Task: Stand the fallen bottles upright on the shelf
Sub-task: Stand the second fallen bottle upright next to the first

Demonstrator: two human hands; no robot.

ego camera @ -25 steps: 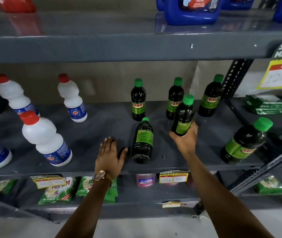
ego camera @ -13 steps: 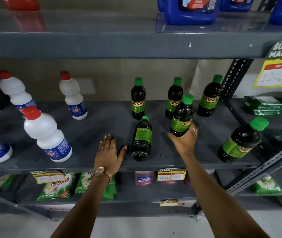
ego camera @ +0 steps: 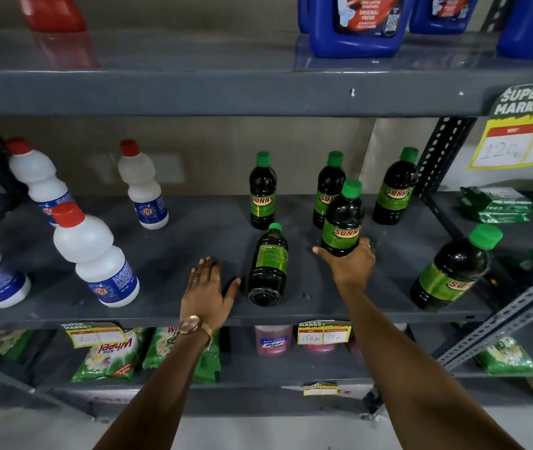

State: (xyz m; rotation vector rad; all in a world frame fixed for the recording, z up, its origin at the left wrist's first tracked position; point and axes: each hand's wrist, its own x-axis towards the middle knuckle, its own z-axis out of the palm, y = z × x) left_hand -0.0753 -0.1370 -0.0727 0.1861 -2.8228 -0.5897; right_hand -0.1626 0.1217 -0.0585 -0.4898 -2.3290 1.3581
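On the grey middle shelf [ego camera: 193, 235] one dark Sunny bottle [ego camera: 266, 266] with a green cap lies on its side, base toward me. My left hand [ego camera: 206, 290] rests flat on the shelf just left of it, fingers apart. My right hand [ego camera: 351, 266] grips the base of another dark bottle [ego camera: 343, 219], held upright at the shelf surface. Three more dark bottles stand behind: one at the back middle [ego camera: 262, 193], one [ego camera: 327, 190] partly hidden by the held bottle, one at the back right [ego camera: 395, 190]. A further dark bottle [ego camera: 453, 271] stands at the right front.
White bottles with red caps [ego camera: 94, 254] stand at the left of the same shelf. Blue jugs [ego camera: 356, 24] sit on the shelf above. A perforated steel upright [ego camera: 437, 157] and a slanted brace [ego camera: 502, 313] bound the right side. Green packets [ego camera: 109, 352] fill the lower shelf.
The bottle in my right hand has turned from tilted to upright, its label now facing me. My left hand and the lying bottle have stayed put.
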